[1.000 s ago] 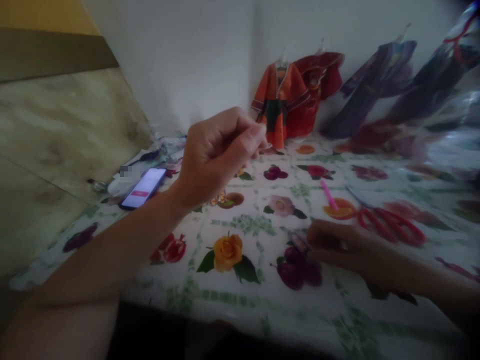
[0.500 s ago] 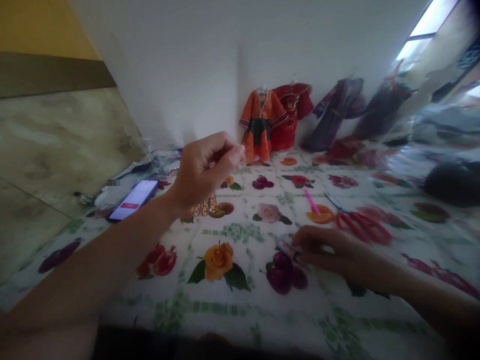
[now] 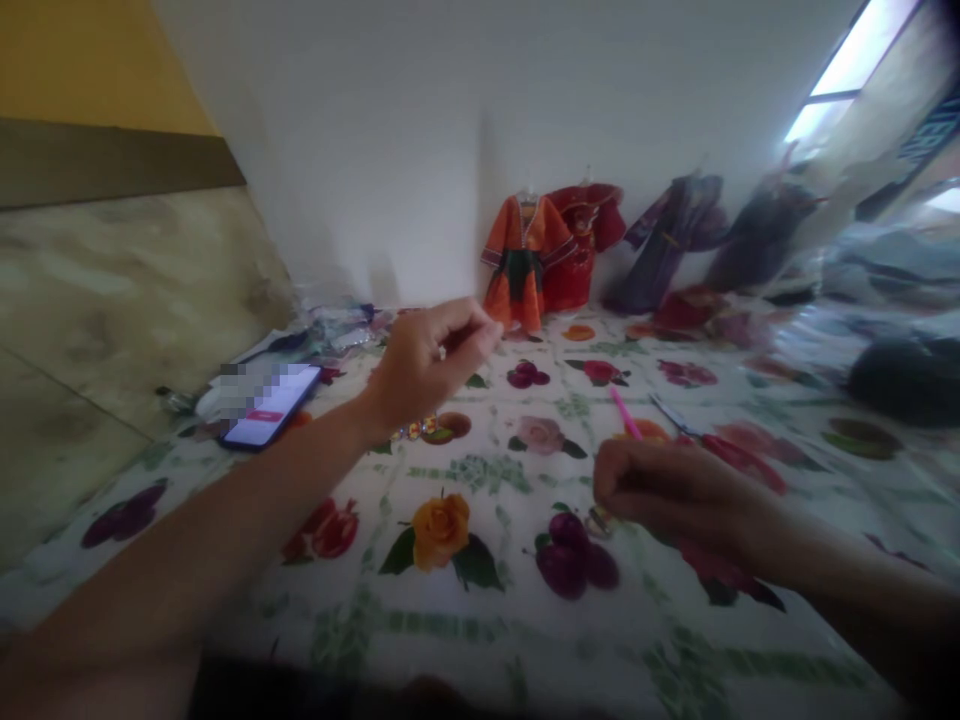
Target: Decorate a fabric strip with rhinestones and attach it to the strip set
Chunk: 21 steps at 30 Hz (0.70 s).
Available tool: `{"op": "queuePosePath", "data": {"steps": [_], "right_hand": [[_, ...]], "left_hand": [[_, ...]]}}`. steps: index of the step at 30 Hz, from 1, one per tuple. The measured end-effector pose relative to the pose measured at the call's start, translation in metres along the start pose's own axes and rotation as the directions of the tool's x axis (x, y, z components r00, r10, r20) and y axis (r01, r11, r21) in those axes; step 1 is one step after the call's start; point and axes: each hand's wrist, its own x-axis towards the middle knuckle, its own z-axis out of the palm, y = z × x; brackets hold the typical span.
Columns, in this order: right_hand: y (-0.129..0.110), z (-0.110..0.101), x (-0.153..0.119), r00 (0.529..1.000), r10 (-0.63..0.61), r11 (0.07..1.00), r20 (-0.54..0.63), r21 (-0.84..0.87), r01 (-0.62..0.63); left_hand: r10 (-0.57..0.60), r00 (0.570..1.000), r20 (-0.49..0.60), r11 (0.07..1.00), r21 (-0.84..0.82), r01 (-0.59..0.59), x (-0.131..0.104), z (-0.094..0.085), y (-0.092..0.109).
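My left hand (image 3: 431, 360) is raised over the middle of the table, thumb and forefinger pinched together. Whatever lies between those fingertips is too small or blurred to name. Below its wrist, partly covered, lie small colourful patterned pieces (image 3: 414, 429). My right hand (image 3: 664, 490) is curled closed low over the cloth, its fingertips mostly hidden. A small pale, shiny thing (image 3: 598, 521) shows just under those fingers; I cannot tell whether they grip it. Right behind this hand are red-handled scissors (image 3: 742, 460), partly covered, and a pink stick-like tool (image 3: 624, 412).
The table has a fruit-and-flower cloth (image 3: 480, 540). At the left lies a lit phone (image 3: 274, 408) beside plastic packets (image 3: 337, 325). Small dresses, one orange (image 3: 525, 260) and one red (image 3: 581, 250), stand against the wall. Clear plastic (image 3: 862, 280) and a dark round object (image 3: 907, 375) occupy the right.
My left hand has shifted slightly right and down, still pinched. My right hand has turned and curled more, now covering part of the scissors' handles. The view has tilted slightly.
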Motion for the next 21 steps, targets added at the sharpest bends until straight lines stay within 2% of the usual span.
{"op": "queuePosePath", "data": {"steps": [7,11,15,18,21], "right_hand": [[-0.018,0.01,-0.002,0.994,-0.096,0.995,-0.05,0.032,0.098],[-0.022,0.015,-0.005,0.995,-0.05,0.995,-0.084,0.087,0.057],[-0.009,0.024,0.006,0.995,0.061,0.981,-0.08,0.188,-0.046],[0.01,0.031,0.02,0.988,0.132,0.979,-0.083,0.165,-0.117],[0.029,0.034,0.03,0.984,0.139,0.984,-0.107,0.126,-0.126]], "left_hand": [[0.035,0.999,0.001,0.999,0.017,-0.035,0.001,0.002,-0.006],[0.04,0.999,-0.003,0.999,0.031,-0.04,0.001,-0.003,-0.006],[0.04,0.999,-0.029,0.996,0.081,-0.038,0.004,-0.012,-0.008],[0.016,0.999,-0.035,0.989,0.15,-0.011,0.006,-0.02,-0.016],[-0.055,0.998,-0.01,0.964,0.259,0.056,0.004,-0.03,-0.026]]}}
